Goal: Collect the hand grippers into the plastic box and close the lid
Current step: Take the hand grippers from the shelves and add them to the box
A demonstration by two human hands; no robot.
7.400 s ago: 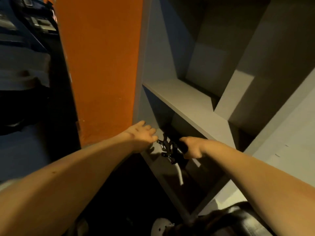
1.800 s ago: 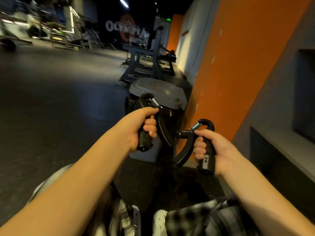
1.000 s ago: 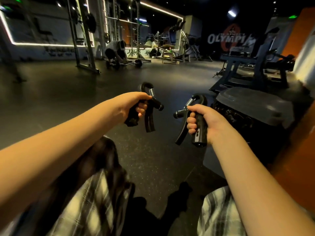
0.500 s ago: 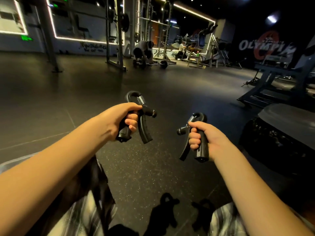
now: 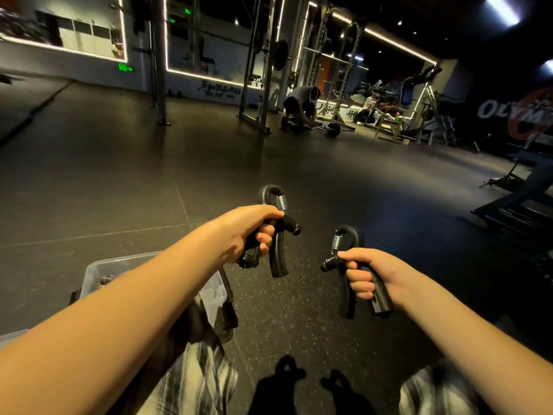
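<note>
Hand grippers (image 5: 276, 235) (image 5: 356, 274) in both hands (image 5: 248, 232) (image 5: 371, 274), plastic box (image 5: 119, 263) beside.

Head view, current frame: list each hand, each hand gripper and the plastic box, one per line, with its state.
Left hand: closed around one handle of a gripper.
Left hand gripper: held in the air, coil end up, not squeezed.
Right hand: closed around one handle of a gripper.
Right hand gripper: held in the air, coil end up, not squeezed.
Plastic box: on the floor, lid off, mostly hidden by the left forearm.
</note>
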